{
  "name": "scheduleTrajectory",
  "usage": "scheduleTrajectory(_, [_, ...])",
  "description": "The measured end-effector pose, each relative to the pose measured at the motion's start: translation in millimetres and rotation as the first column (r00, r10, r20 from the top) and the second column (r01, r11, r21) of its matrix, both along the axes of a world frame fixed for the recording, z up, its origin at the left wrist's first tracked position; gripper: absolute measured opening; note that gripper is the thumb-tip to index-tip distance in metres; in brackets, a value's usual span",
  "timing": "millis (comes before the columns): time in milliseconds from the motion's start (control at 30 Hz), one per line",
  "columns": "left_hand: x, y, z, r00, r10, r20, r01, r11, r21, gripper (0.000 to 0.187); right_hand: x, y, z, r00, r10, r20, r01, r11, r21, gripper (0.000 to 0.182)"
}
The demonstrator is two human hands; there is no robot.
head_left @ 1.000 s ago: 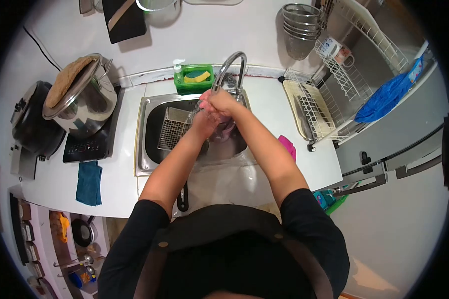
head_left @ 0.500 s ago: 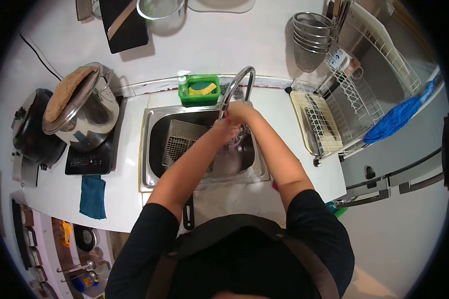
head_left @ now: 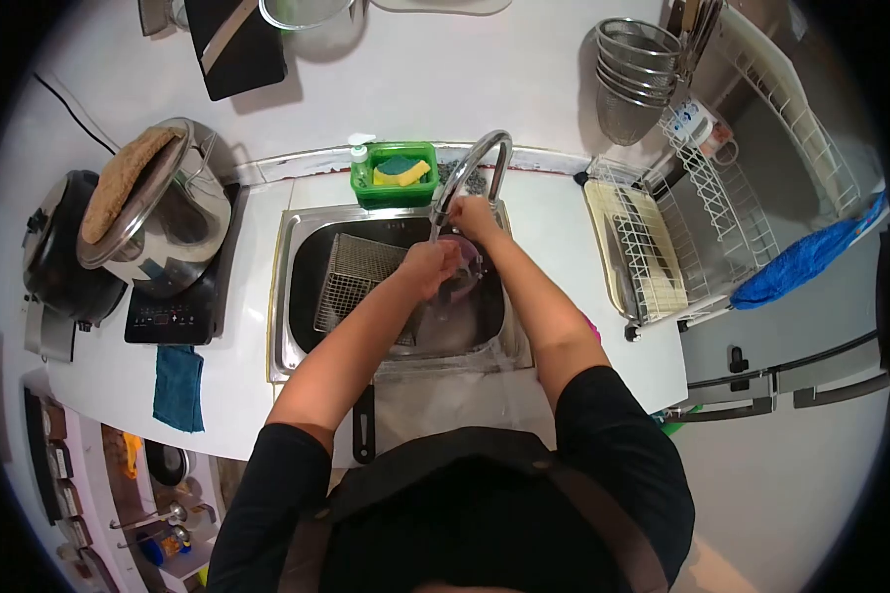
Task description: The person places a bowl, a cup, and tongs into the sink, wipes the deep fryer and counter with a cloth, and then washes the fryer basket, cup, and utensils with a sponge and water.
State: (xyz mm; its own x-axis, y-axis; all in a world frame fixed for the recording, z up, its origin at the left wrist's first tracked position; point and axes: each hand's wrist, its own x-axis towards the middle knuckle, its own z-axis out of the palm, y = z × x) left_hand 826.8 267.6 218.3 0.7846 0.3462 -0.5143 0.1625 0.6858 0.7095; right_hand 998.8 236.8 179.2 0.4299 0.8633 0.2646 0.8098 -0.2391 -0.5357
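Observation:
My left hand (head_left: 431, 269) is under the tap's spout, its fingers stretched out and a thin stream of water beside them. Just right of the spout, my right hand (head_left: 475, 218) is closed; its fingertips are turned away and what they hold is hidden. The curved metal tap (head_left: 485, 143) arches over both hands. Below them in the steel sink (head_left: 297, 232) lies a pinkish round dish (head_left: 462, 282), partly covered by my left hand. A wire mesh basket (head_left: 351, 282) rests on its side at the sink's left.
A green caddy (head_left: 396, 201) with sponges and a soap bottle stands behind the sink. To the left are a steel pot (head_left: 173, 242) on a cooktop and a blue cloth (head_left: 178, 388). A dish rack (head_left: 653, 247) stands at right. A black handle (head_left: 364, 425) lies before the sink.
My hands were together under the tap and have come apart. The left has moved slightly left and down; the right is now a closed fist beside the spout.

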Motion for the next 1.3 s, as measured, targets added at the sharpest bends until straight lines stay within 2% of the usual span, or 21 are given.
scheduleTrajectory(33, [0, 10, -15, 1.000, 0.006, 0.002, -0.006, 1.000, 0.002, 0.020, 0, 1, -9, 1.000, 0.006, 0.002, -0.006, 1.000, 0.002, 0.009])
scheduleTrajectory(67, [-3, 26, -40, 0.968, -0.181, 0.177, 0.035, 0.788, 0.615, 0.022, -3, 0, -18, 0.999, 0.005, 0.041, -0.007, 0.999, 0.041, 0.010])
scheduleTrajectory(100, [-7, 34, -55, 0.886, -0.425, 0.186, -0.081, 0.254, 0.964, 0.023, -6, -1, -24, 0.997, 0.002, 0.076, -0.008, 0.997, 0.078, 0.012])
scheduleTrajectory(133, [-12, 29, -41, 0.887, -0.424, 0.181, -0.073, 0.258, 0.963, 0.023, -8, -1, -26, 0.998, 0.003, 0.069, -0.008, 0.997, 0.074, 0.012])
scheduleTrajectory(167, [-20, 22, -10, 0.959, -0.182, 0.218, -0.014, 0.736, 0.677, 0.022, -10, -1, -23, 0.996, 0.006, 0.088, -0.007, 1.000, 0.015, 0.013])
scheduleTrajectory(200, [-23, 19, 7, 0.993, 0.047, 0.109, -0.066, 0.982, 0.179, 0.022, -12, -1, -18, 0.994, 0.010, 0.111, -0.006, 0.999, -0.043, 0.014])
scheduleTrajectory(267, [-30, 28, 17, 0.996, 0.025, 0.091, -0.052, 0.951, 0.305, 0.019, -20, -7, 2, 0.994, -0.020, 0.111, 0.026, 0.998, -0.052, 0.016])
scheduleTrajectory(333, [-37, 31, 37, 0.998, 0.029, -0.053, 0.014, 0.749, 0.662, 0.018, -33, -13, 24, 0.992, -0.046, 0.118, 0.053, 0.997, -0.062, 0.017])
scheduleTrajectory(367, [-35, 33, 35, 0.999, 0.028, -0.024, 0.002, 0.601, 0.799, 0.019, -45, -16, 27, 0.980, 0.061, 0.187, 0.011, 0.932, -0.363, 0.021])
scheduleTrajectory(400, [-32, 35, 33, 0.999, 0.027, -0.030, 0.007, 0.606, 0.796, 0.019, -59, -18, 29, 0.959, 0.185, 0.216, -0.007, 0.775, -0.632, 0.026])
scheduleTrajectory(500, [-27, 34, 32, 0.999, 0.013, 0.043, -0.045, 0.362, 0.931, 0.016, -48, 6, -57, 0.959, 0.256, 0.120, -0.080, 0.653, -0.753, 0.033])
scheduleTrajectory(533, [-31, 31, 37, 0.999, 0.015, 0.047, -0.049, 0.364, 0.930, 0.016, -54, 6, -49, 0.958, 0.258, 0.124, -0.078, 0.651, -0.755, 0.033])
scheduleTrajectory(600, [-50, 23, 51, 0.987, 0.113, 0.110, -0.140, 0.301, 0.943, 0.016, -78, -1, -5, 0.985, -0.136, -0.102, -0.002, 0.592, -0.806, 0.036])
scheduleTrajectory(700, [-104, 22, 62, 0.972, 0.232, -0.029, 0.007, 0.095, 0.995, 0.023, -108, -27, 97, 0.980, -0.080, -0.180, -0.110, 0.537, -0.837, 0.040])
scheduleTrajectory(733, [-126, 19, 66, 0.947, 0.293, -0.130, 0.112, 0.078, 0.991, 0.027, -100, -17, 74, 0.980, -0.078, -0.183, -0.113, 0.539, -0.835, 0.040])
scheduleTrajectory(867, [-193, 8, 52, 0.678, 0.195, -0.709, 0.652, 0.288, 0.702, 0.043, -80, 2, 8, 0.964, -0.194, -0.184, -0.054, 0.532, -0.845, 0.050])
scheduleTrajectory(967, [-205, -8, 10, 0.694, -0.013, -0.720, 0.701, 0.236, 0.672, 0.042, -75, 0, -19, 0.924, -0.294, -0.246, -0.058, 0.527, -0.848, 0.054])
scheduleTrajectory(1133, [-209, -20, -28, 0.738, 0.129, -0.663, 0.647, 0.145, 0.748, 0.040, -49, 15, -92, 0.937, -0.271, -0.219, -0.040, 0.539, -0.841, 0.053])
scheduleTrajectory(1200, [-218, -8, -67, 0.908, 0.064, -0.414, 0.317, 0.539, 0.780, 0.030, -54, 10, -85, 0.821, -0.476, -0.317, -0.059, 0.480, -0.875, 0.042])
scheduleTrajectory(1233, [-217, -7, -57, 0.908, 0.069, -0.413, 0.315, 0.537, 0.783, 0.030, -55, 11, -90, 0.822, -0.472, -0.318, -0.060, 0.484, -0.873, 0.042])
scheduleTrajectory(1300, [-220, -10, -22, 0.983, 0.048, -0.176, -0.006, 0.973, 0.232, 0.018, -58, 11, -107, 0.719, -0.523, -0.458, -0.137, 0.539, -0.831, 0.030])
